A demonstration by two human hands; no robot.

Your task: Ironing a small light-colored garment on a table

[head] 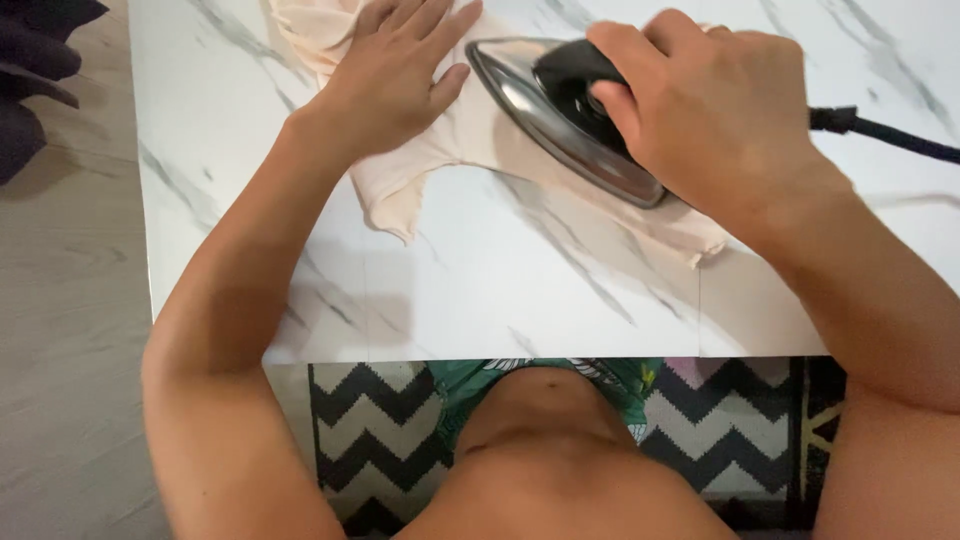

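A pale peach garment (420, 185) lies spread on a white marble-patterned table (520, 290). My left hand (395, 75) presses flat on the cloth, fingers apart, just left of the iron. A metal iron (545, 105) with a black handle rests on the garment, its tip pointing to the upper left. My right hand (700, 100) grips the black handle from above. The iron's black cord (890, 132) runs off to the right edge.
The table's near edge (500, 356) runs across the middle of the view. Below it lies a black-and-white zigzag rug (370, 420). Grey wooden floor (70, 300) is at the left, with a dark object (30, 70) at the top left corner.
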